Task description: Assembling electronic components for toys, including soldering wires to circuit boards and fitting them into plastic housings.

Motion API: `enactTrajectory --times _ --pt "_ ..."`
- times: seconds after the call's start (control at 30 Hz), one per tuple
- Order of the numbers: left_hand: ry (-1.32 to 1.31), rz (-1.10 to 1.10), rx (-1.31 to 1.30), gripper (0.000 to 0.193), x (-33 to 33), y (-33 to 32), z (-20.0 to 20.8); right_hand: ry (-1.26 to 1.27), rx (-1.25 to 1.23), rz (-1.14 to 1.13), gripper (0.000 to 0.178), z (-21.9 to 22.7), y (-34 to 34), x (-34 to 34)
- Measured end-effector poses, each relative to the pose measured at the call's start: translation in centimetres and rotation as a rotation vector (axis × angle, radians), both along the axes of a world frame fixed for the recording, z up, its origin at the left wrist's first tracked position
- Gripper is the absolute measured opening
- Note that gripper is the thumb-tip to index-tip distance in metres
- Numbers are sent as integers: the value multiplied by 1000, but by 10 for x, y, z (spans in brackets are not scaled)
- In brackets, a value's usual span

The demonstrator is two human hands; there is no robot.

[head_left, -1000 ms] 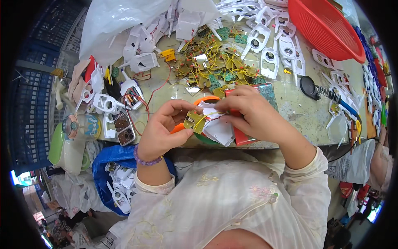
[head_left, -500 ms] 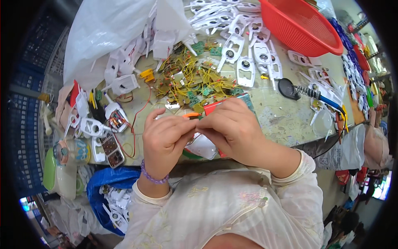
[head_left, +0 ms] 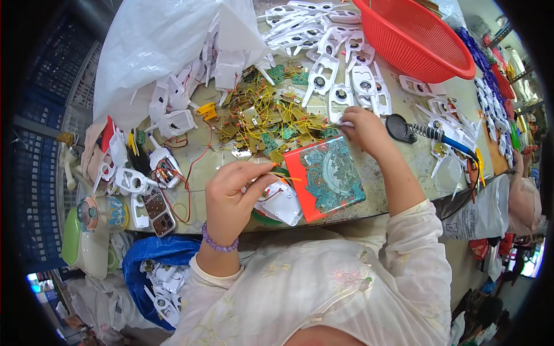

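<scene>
Both your hands are working: your left hand (head_left: 234,187) is pinching a yellow wire (head_left: 290,177) at its three o'clock, a white shell (head_left: 284,206) lying at four; at two o'clock, your right hand (head_left: 365,131) is meeting a white frame (head_left: 340,97), grip unclear.

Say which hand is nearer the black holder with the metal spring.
Right. The right hand is just left of the black holder; the left hand is much farther left and lower, by the white casing.
</scene>
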State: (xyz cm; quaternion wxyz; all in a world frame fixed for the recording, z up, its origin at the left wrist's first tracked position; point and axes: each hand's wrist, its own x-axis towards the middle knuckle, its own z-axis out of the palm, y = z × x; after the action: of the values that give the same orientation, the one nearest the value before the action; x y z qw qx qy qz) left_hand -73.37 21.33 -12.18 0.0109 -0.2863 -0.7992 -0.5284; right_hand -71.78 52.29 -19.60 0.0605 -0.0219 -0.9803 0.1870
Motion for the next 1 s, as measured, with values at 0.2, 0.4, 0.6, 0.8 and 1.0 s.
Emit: enactTrajectory --times 0.2,0.4,0.6,0.8,1.0 --pt "104 -99 -95 14 -9 -13 -6 255 -386 -166 16 64 -17 44" --pt "125 -173 -161 11 -9 -4 -10 351 -563 105 13 73 -35 107" --pt "169 -183 -202 15 -7 -4 -10 306 -356 212 12 67 -42 111" --pt "28 -73 -69 16 -3 -7 -7 265 -230 111 24 90 -39 96" --pt "-166 61 102 8 -2 -21 -17 212 -101 266 22 100 -92 93"
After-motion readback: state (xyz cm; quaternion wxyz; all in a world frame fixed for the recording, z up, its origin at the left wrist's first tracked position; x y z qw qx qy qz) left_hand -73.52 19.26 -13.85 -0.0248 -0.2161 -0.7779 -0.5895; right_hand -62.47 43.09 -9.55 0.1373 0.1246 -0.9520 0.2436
